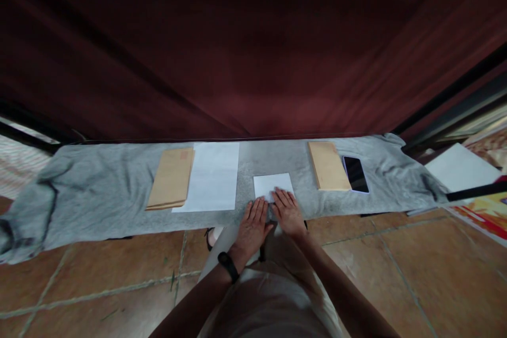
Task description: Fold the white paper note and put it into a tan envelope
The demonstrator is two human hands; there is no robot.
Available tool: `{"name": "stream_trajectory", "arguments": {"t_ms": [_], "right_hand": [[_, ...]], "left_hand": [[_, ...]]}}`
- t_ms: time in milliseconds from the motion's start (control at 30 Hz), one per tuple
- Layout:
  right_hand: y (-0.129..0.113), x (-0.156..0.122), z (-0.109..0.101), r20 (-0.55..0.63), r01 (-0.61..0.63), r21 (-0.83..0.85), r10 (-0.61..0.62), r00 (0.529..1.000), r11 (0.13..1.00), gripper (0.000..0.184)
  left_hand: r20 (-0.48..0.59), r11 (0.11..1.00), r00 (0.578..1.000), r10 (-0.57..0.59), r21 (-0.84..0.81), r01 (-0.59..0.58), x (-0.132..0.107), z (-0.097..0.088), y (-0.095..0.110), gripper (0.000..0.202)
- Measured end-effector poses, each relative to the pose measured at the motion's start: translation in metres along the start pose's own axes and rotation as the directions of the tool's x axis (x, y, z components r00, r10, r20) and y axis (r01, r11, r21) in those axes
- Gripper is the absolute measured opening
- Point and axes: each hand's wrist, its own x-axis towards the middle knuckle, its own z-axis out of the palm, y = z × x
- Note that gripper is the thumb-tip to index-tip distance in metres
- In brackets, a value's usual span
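Note:
A small white folded sheet of paper (269, 184) lies on the grey cloth in front of me. My right hand (288, 212) rests flat on its lower right part, fingers stretched out. Beside it, my left hand (253, 226) lies flat with extended fingers, its fingertips at the paper's lower left edge. A black band circles my left wrist. To the left, larger white sheets (216, 177) lie partly beneath a stack of brown envelopes (170, 177). Another stack of brown envelopes (328, 166) is on the right.
A phone (355, 174) with a dark screen lies against the right envelopes. Grey cloth (106, 190) covers the long, narrow surface. A dark red curtain (253, 63) hangs behind it. Another white sheet (461, 166) and a colourful printed item (485, 216) are at far right.

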Motion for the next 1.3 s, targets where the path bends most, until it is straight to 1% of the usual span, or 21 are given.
{"name": "stream_trajectory", "arguments": {"t_ms": [67,200,300,400,467,633,700,800,967,1067,1200,1300], "right_hand": [[0.004,-0.004,-0.001,-0.017,-0.049,-0.008,0.049,0.999,0.999,0.047],[0.021,0.0,-0.007,-0.109,-0.164,0.038,0.167,0.98,0.986,0.046],[0.031,0.012,-0.012,-0.137,-0.285,0.057,0.291,0.947,0.957,0.045],[0.034,0.028,-0.015,-0.119,-0.411,0.05,0.414,0.903,0.91,0.044],[0.036,0.038,-0.017,-0.102,-0.467,0.054,0.47,0.877,0.883,0.039],[0.045,0.051,-0.017,-0.041,-0.504,0.169,0.517,0.855,0.847,0.02],[0.051,0.052,-0.016,-0.01,-0.531,0.221,0.547,0.837,0.818,0.018],[0.058,0.051,-0.015,-0.006,-0.552,0.297,0.579,0.815,0.779,0.016],[0.066,0.049,-0.016,0.005,-0.544,0.387,0.588,0.809,0.745,0.016],[0.072,0.05,-0.021,-0.026,-0.548,0.376,0.599,0.8,0.747,0.014],[0.077,0.051,-0.029,-0.043,-0.565,0.277,0.598,0.801,0.777,0.01],[0.076,0.053,-0.033,-0.031,-0.568,0.225,0.589,0.808,0.792,0.011]], "left_hand": [[0.007,1.0,1.0,0.003,-0.006,-0.003,-0.001,-0.002,-0.003,0.065],[0.011,1.0,1.0,-0.025,0.004,0.025,0.001,-0.007,-0.008,0.06],[-0.006,0.998,0.998,-0.06,0.004,0.06,0.003,-0.008,-0.006,0.06],[-0.041,0.997,0.997,-0.072,-0.005,0.071,0.004,-0.004,-0.003,0.062],[-0.057,0.998,0.996,-0.068,-0.004,0.068,0.003,-0.002,-0.002,0.063],[-0.055,0.999,0.997,-0.049,0.002,0.049,0.001,0.002,-0.003,0.067],[-0.052,0.999,0.997,-0.053,-0.007,0.053,0.002,0.003,-0.003,0.067],[-0.046,0.997,0.996,-0.072,-0.026,0.071,0.004,0.004,0.001,0.067],[-0.039,0.992,0.992,-0.122,-0.047,0.12,0.01,0.001,0.011,0.066],[-0.023,0.992,0.993,-0.118,-0.055,0.116,0.016,0.0,0.015,0.066],[-0.015,0.997,0.999,-0.031,-0.068,0.03,0.026,0.002,0.019,0.067],[-0.007,0.998,1.0,0.014,-0.067,-0.014,0.033,0.005,0.021,0.067]]}}
